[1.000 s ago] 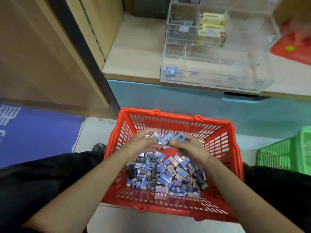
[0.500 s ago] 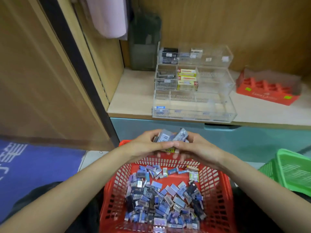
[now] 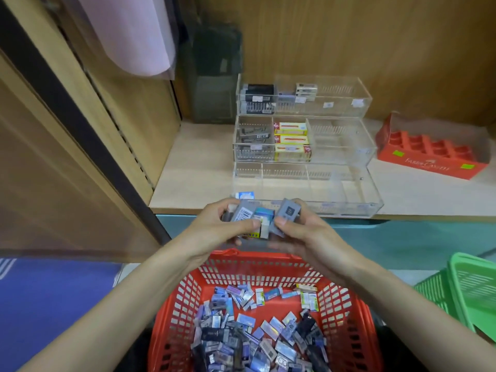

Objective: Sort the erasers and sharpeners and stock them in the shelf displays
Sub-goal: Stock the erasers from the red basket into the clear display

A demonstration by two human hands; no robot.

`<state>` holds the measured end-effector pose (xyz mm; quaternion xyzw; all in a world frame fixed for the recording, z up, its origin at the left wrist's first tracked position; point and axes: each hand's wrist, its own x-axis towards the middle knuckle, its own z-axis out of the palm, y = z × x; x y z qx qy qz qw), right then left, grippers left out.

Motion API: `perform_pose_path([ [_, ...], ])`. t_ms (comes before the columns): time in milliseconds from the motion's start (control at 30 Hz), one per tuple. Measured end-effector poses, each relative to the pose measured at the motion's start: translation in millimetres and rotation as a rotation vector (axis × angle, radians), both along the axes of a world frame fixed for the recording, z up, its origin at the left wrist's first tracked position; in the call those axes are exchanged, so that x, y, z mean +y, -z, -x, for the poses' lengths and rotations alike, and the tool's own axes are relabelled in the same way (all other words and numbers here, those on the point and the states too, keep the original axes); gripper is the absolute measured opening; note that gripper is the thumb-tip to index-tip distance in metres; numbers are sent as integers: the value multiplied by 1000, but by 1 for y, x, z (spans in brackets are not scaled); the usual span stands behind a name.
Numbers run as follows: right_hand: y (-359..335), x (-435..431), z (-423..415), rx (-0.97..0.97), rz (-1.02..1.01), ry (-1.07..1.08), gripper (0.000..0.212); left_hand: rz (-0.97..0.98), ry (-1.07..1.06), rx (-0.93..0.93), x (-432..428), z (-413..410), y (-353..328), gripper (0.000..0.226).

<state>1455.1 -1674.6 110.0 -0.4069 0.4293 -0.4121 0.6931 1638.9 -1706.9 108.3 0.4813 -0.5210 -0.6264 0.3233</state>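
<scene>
Both hands are raised together above the red basket point(image 3: 346, 304), just in front of the shelf edge. My left hand point(image 3: 214, 229) grips a bunch of small grey and blue erasers point(image 3: 251, 217). My right hand point(image 3: 303, 232) pinches a grey eraser point(image 3: 285, 213) beside that bunch. Several more small boxed erasers and sharpeners point(image 3: 255, 336) lie loose in the basket. A clear three-tier acrylic display point(image 3: 373, 202) stands on the shelf; its bottom tier looks bare, while the upper tiers hold black, grey and yellow-red boxes point(image 3: 291, 140).
A red Faber-Castell cardboard tray point(image 3: 429, 162) sits on the shelf to the right. A green basket point(image 3: 467, 294) stands at the lower right. A wooden cabinet side and dark post point(image 3: 88, 135) run along the left. Blue flooring point(image 3: 53, 299) lies lower left.
Both hands rose out of the red basket with the handful of erasers and moved toward the shelf edge. My view tilted up, bringing the whole display into sight.
</scene>
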Motion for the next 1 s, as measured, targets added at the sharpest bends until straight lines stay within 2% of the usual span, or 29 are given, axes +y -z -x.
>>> perform_pose_path([
  [67,1,-6,6,116,88,114,25,-34,-98,-4,-7,1,2,20],
  [100,-1,-9,10,167,128,169,17,-48,-145,3,-10,1,3,15],
  [167,-4,-16,17,174,153,251,6,-57,-209,27,-16,0,3,10],
  [267,-8,-22,19,78,108,318,22,-53,-245,59,-21,-3,-1,9],
  [333,-9,-25,16,93,122,314,30,-50,-240,81,-24,-3,-3,8],
  [567,-15,-32,8,76,115,334,30,-29,-231,164,-29,5,-14,13],
  [700,-18,-34,7,172,145,346,23,-3,-246,221,-30,10,-21,15],
  [1000,-71,-103,37,217,349,507,32,49,-340,287,-75,13,-57,15],
])
